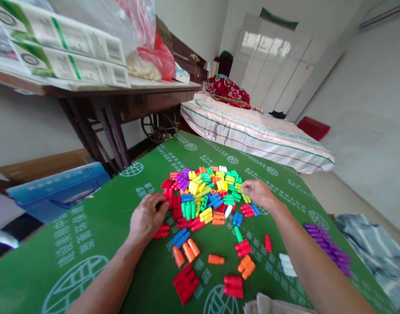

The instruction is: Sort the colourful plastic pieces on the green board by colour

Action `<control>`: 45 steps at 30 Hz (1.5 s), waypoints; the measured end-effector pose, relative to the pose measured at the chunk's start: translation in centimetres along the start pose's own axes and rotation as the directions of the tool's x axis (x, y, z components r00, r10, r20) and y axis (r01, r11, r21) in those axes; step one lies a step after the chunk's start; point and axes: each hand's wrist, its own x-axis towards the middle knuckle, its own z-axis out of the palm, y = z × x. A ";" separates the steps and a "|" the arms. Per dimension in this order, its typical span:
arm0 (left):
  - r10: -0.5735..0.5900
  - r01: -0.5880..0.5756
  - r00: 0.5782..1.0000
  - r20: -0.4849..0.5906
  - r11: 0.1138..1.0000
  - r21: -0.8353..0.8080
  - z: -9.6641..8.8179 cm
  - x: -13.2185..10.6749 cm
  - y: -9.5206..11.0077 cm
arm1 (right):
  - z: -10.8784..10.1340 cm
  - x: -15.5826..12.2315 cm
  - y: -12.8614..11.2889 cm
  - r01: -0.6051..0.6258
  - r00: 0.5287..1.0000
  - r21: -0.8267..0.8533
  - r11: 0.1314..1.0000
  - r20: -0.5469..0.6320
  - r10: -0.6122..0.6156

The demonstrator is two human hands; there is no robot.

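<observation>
A pile of bullet-shaped plastic building blocks (200,188) in many colours lies on the green table. At the pile's left edge is my left hand (150,213), its fingers curled and its thumb and fingertips closed at a red block (167,196). More red blocks (161,231) lie just below that hand. Across the pile, my right hand (259,192) pinches at a lime green block (238,186) on the right edge. Its fingertips partly cover what they grip. Green blocks (234,196) lie right beside those fingers.
Loose orange blocks (216,259) and red blocks (186,284) are scattered nearer me on the green table (121,240). A purple row (328,248) lies right of my right forearm, white blocks (287,264) beside it. Cloth (275,305) is at the front edge; a bed (252,131) stands beyond.
</observation>
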 end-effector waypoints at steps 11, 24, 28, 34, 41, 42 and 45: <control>-0.037 0.035 0.999 -0.039 0.998 -0.052 -0.2 -0.3 0.0 | 2.1 10.7 -5.7 -0.111 0.994 -0.123 0.986 -0.031 0.108; -0.055 0.052 0.997 -0.054 0.997 -0.065 -0.1 -0.4 -0.1 | 4.5 16.7 -6.7 -0.211 0.940 -0.222 0.952 0.219 0.260; -0.058 0.056 0.998 -0.038 0.997 -0.054 -0.2 -0.3 0.0 | 4.4 17.0 -6.7 -0.222 0.936 -0.207 0.953 0.228 0.268; -0.087 0.087 0.996 -0.008 0.996 -0.020 -0.3 0.1 0.0 | 4.1 16.5 -7.4 -0.235 0.946 -0.175 0.956 0.186 0.267; -0.108 0.101 0.990 0.087 0.991 0.089 0.1 0.6 -1.7 | 2.9 15.7 -8.5 -0.239 0.964 -0.103 0.966 0.095 0.249; -0.117 0.105 0.987 0.111 0.989 0.108 0.2 0.8 -1.8 | 2.5 15.5 -8.5 -0.231 0.968 -0.094 0.968 0.075 0.238; -0.154 0.133 0.976 0.157 0.982 0.137 0.1 1.2 -1.4 | 0.6 13.9 -7.8 -0.195 0.980 -0.083 0.977 0.024 0.198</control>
